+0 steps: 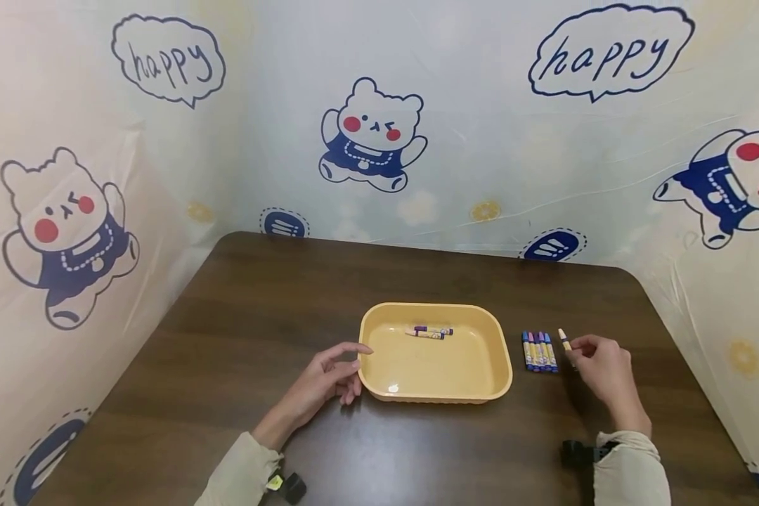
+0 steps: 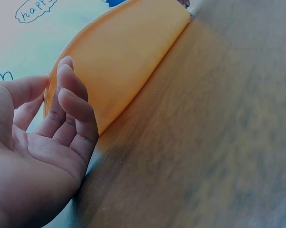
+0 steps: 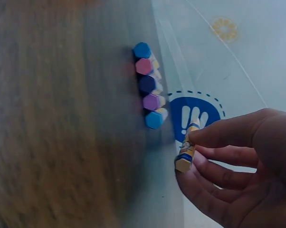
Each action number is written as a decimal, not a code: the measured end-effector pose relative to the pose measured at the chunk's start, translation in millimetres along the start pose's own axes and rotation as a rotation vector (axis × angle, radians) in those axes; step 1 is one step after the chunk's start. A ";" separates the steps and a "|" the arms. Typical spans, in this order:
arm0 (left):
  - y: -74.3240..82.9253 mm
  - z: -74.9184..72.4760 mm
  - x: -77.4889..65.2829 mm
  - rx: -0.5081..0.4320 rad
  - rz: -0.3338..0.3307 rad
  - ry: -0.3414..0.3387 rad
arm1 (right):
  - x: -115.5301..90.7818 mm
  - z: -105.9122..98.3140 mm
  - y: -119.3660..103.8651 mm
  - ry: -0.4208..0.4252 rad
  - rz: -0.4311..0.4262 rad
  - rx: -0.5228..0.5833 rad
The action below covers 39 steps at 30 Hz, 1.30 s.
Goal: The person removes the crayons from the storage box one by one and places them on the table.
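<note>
Pale-tipped crayon pinched between thumb and fingers of the right hand, just right of a row of five crayons lying side by side. Left of these, a yellow tray holds two crayons near its far wall. Left hand touches the tray's left rim, index finger over it; whether it grips, can't tell. Dark wooden table; printed cloth behind.

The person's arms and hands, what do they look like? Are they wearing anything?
Yes! The left sleeve and right sleeve are pale cream. Small black devices sit at the left wrist and right wrist; the left has a yellow-green patch. The left hand and right hand wear no gloves.
</note>
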<state>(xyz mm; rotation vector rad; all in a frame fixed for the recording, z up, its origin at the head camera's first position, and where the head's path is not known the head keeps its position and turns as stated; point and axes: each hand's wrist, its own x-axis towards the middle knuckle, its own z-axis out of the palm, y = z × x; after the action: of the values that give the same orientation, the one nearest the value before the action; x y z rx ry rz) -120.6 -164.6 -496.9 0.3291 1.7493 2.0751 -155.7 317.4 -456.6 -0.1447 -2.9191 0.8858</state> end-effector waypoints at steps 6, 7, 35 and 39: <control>-1.7 -0.4 -1.5 -0.003 -0.001 0.001 | 12.0 1.4 7.6 -0.124 0.006 -0.039; -1.8 -0.6 -1.3 -0.003 0.001 0.000 | 14.6 -0.6 7.5 -0.152 0.009 -0.041; 0.5 1.5 -1.3 0.009 0.014 -0.009 | 24.2 -2.7 -1.5 -0.331 0.069 0.024; 1.0 1.1 -3.5 0.004 0.016 -0.012 | 21.8 -1.8 -0.6 -0.332 0.056 0.027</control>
<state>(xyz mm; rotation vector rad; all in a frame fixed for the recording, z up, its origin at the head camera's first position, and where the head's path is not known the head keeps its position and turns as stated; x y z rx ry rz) -117.1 -165.4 -495.5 0.3568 1.7496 2.0773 -177.2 320.4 -453.5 -0.0847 -3.2185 1.0495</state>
